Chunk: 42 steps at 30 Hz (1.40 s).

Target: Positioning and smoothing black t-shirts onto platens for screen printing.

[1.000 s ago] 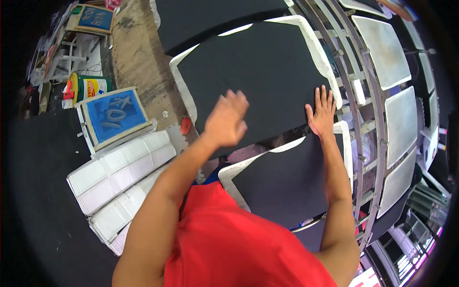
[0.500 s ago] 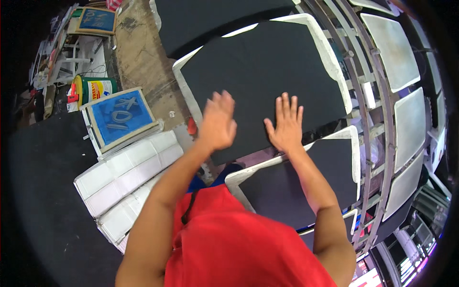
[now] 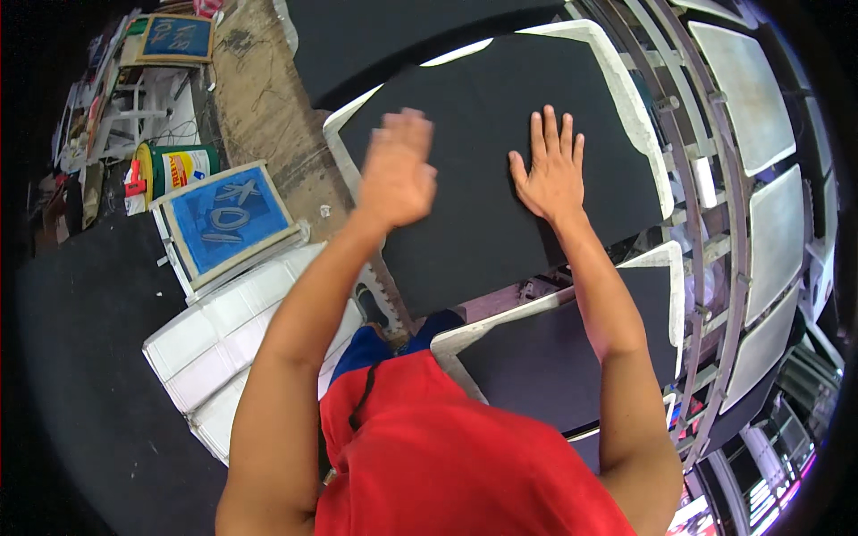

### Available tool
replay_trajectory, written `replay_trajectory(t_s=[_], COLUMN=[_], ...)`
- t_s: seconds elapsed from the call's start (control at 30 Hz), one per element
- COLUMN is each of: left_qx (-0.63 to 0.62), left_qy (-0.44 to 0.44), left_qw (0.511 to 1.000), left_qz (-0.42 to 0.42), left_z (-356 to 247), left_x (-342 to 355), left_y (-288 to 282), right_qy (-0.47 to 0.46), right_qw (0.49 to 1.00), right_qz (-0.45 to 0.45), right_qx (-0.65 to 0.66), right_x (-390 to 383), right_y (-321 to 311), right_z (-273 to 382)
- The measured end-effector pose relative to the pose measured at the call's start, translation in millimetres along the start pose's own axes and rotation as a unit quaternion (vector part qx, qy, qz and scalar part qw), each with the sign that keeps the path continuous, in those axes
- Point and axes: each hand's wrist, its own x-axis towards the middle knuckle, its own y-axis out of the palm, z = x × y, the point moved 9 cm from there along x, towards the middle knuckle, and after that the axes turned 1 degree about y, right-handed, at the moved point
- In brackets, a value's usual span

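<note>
A black sheet, seemingly fabric, [image 3: 483,241] lies flat over a white-edged board [image 3: 617,76]. My right hand [image 3: 554,174] rests on the sheet's right half, palm down with fingers spread. Over its left half is my left hand [image 3: 396,179], slightly blurred, fingers stretched out. Whether the left palm touches the cloth I cannot tell. Neither hand holds anything. Closer to me, beside my right forearm, another black sheet [image 3: 536,357] covers a second white-edged board [image 3: 460,338].
On the left stand a blue framed printing screen [image 3: 228,219], a green and yellow bucket [image 3: 183,168] and white cartons [image 3: 228,330]. A second framed screen [image 3: 177,37] is farther back. Metal rails [image 3: 702,152] run along the right, with pale boards [image 3: 744,98] beyond.
Both hands have slid away from me across the sheet, the right also a little rightward. They remain flat, fingers out. The view has shifted slightly.
</note>
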Motion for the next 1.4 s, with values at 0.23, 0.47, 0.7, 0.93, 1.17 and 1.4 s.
replay_trajectory(t_s=[0.23,0.47,0.7,0.93,1.17,1.4], left_qx=[0.074,-0.010,-0.211,-0.093,-0.070,-0.063], left_qy=[-0.054,0.114,0.185,0.039,0.008,-0.004], left_qw=[0.993,0.983,0.933,0.985,0.990,0.989], left_qz=[-0.080,0.141,0.224,0.140,0.124,0.135], left_z=[18,-95,-142,-44,-35,-39], left_x=[59,-40,-173,-135,-129,-122], left_y=[15,20,33,20,22,24], right_qy=[0.030,-0.037,-0.111,-0.108,-0.255,-0.169], right_qw=[0.998,0.999,0.992,0.992,0.965,0.983], right_qz=[-0.061,-0.013,-0.056,-0.069,0.050,-0.067], right_qx=[-0.019,-0.036,-0.023,0.015,0.041,0.033], right_x=[47,66,97,117,21,111], right_y=[-9,11,12,9,9,27], right_z=[-35,-9,39,50,100,120])
